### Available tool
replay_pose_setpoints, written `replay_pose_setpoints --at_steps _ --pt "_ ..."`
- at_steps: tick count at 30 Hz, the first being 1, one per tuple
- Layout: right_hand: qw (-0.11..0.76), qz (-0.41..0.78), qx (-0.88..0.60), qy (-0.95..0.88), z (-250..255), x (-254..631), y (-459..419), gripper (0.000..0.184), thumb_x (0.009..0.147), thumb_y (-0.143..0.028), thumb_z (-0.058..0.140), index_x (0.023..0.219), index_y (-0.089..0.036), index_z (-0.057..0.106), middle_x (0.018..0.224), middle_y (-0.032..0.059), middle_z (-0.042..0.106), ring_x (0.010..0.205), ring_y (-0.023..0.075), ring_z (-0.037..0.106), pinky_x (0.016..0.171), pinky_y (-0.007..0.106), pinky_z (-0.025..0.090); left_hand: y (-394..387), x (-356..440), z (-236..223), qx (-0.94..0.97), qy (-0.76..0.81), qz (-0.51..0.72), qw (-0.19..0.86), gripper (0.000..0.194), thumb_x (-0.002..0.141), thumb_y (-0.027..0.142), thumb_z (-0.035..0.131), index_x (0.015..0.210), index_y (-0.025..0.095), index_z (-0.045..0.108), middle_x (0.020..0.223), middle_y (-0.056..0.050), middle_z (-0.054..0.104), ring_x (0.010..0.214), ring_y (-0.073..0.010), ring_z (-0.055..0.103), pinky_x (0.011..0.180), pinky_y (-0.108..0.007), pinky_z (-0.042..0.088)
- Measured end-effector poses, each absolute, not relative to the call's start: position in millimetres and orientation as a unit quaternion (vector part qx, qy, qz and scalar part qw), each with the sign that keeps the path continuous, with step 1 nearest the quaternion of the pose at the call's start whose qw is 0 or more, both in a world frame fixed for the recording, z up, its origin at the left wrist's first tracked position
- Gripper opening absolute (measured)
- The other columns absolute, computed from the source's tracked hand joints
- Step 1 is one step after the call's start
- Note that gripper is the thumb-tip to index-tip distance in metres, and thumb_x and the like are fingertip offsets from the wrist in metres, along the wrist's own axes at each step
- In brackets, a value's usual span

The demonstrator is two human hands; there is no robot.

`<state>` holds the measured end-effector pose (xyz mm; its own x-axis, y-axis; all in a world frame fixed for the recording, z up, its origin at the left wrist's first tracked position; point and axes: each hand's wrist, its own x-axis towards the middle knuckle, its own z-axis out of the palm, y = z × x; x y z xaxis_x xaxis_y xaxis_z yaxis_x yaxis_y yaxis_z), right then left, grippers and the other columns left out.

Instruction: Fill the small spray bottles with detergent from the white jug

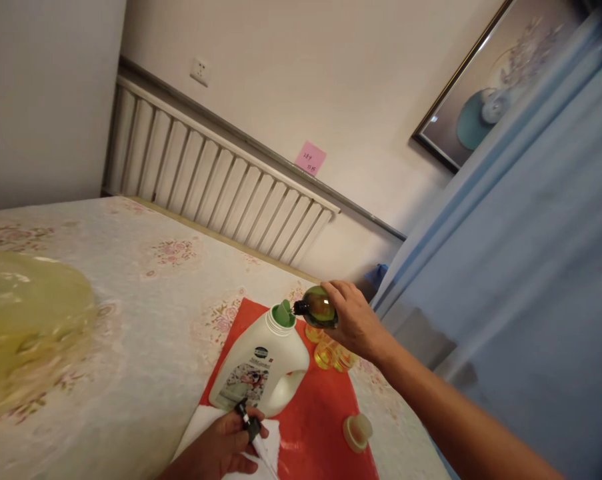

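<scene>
My right hand (353, 317) is closed round a dark green bottle (319, 307), tipped on its side with its black neck at the green spout of a large white jug (263, 367). Whether liquid flows from the neck is hard to make out. The jug stands uncapped on a red mat (321, 427) and has a printed label and a side handle. In front of the jug, my left hand (231, 440) grips a black pump head (251, 421) with a pale tube pointing down. White paper (203, 427) lies under that hand.
Several small clear containers with yellow tints (331, 352) stand behind the jug's right side. A pale cap (357, 432) rests on the mat. A large yellowish translucent object (31, 320) is at the left on the flowered tablecloth (145, 320). Behind are a radiator (205, 167) and blue curtain (525, 267).
</scene>
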<state>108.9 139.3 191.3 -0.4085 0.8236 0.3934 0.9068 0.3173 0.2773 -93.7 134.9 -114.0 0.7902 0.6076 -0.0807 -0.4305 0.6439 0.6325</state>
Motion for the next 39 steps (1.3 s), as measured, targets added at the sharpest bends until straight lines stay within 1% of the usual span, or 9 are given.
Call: replay_pose_setpoints --at_steps 6,11,17,22,28,34,39 --pt "0.079 -0.238 -0.538 -0.804 195.0 107.2 139.2 0.069 0.07 -0.02 0.076 0.132 -0.017 0.047 0.126 0.0172 0.056 0.114 0.0329 0.052 0.099 0.048 0.046 133.9 -95.4 -109.5 0.309 0.159 0.292 0.891 0.035 0.072 0.034 0.082 0.101 0.019 0.068 0.098 -0.007 0.069 0.078 -0.0181 0.063 0.07 -0.033 0.054" --pt "0.078 -0.242 -0.529 -0.81 196.3 108.9 139.9 0.071 0.069 -0.016 0.073 0.134 -0.02 0.045 0.127 0.0165 0.056 0.116 0.0332 0.052 0.098 0.05 0.046 134.1 -94.5 -111.5 0.308 0.156 0.291 0.893 0.034 0.073 0.032 0.081 0.101 0.018 0.068 0.098 -0.008 0.069 0.077 -0.0186 0.064 0.07 -0.032 0.053" --pt "0.068 -0.249 -0.527 -0.81 198.4 108.7 140.4 0.069 0.069 -0.013 0.072 0.133 -0.018 0.046 0.127 0.0168 0.056 0.116 0.0327 0.051 0.099 0.049 0.045 134.0 -93.6 -113.4 0.307 0.152 0.292 0.893 0.035 0.072 0.034 0.082 0.1 0.019 0.067 0.097 -0.007 0.069 0.076 -0.0181 0.064 0.069 -0.032 0.053" --pt "0.065 -0.256 -0.518 -0.814 200.0 108.4 141.2 0.072 0.069 -0.011 0.07 0.135 -0.019 0.044 0.128 0.0168 0.056 0.117 0.0333 0.05 0.099 0.051 0.045 134.5 -94.0 -113.4 0.299 0.148 0.288 0.898 0.036 0.071 0.033 0.083 0.1 0.019 0.068 0.097 -0.007 0.07 0.076 -0.018 0.064 0.069 -0.033 0.053" --pt "0.053 -0.265 -0.516 -0.813 200.9 108.6 142.4 0.073 0.067 -0.007 0.066 0.136 -0.02 0.045 0.129 0.0158 0.055 0.118 0.0323 0.05 0.101 0.05 0.045 134.2 -93.1 -114.9 0.302 0.149 0.291 0.895 0.033 0.074 0.033 0.081 0.101 0.019 0.068 0.098 -0.007 0.07 0.076 -0.0183 0.065 0.069 -0.032 0.052" --pt "0.033 -0.285 -0.514 -0.808 201.7 109.1 143.3 0.072 0.065 -0.005 0.063 0.135 -0.015 0.046 0.129 0.0178 0.054 0.12 0.0327 0.048 0.103 0.05 0.043 134.0 -94.7 -113.6 0.307 0.139 0.288 0.896 0.034 0.074 0.033 0.08 0.102 0.02 0.068 0.099 -0.007 0.069 0.078 -0.019 0.063 0.07 -0.033 0.052" --pt "0.031 -0.291 -0.507 -0.811 201.7 111.0 144.4 0.076 0.064 -0.004 0.062 0.137 -0.017 0.044 0.131 0.0179 0.053 0.122 0.0334 0.047 0.102 0.051 0.042 134.4 -94.4 -114.7 0.302 0.144 0.288 0.897 0.036 0.072 0.034 0.082 0.102 0.02 0.068 0.099 -0.008 0.069 0.078 -0.0189 0.063 0.07 -0.033 0.052"
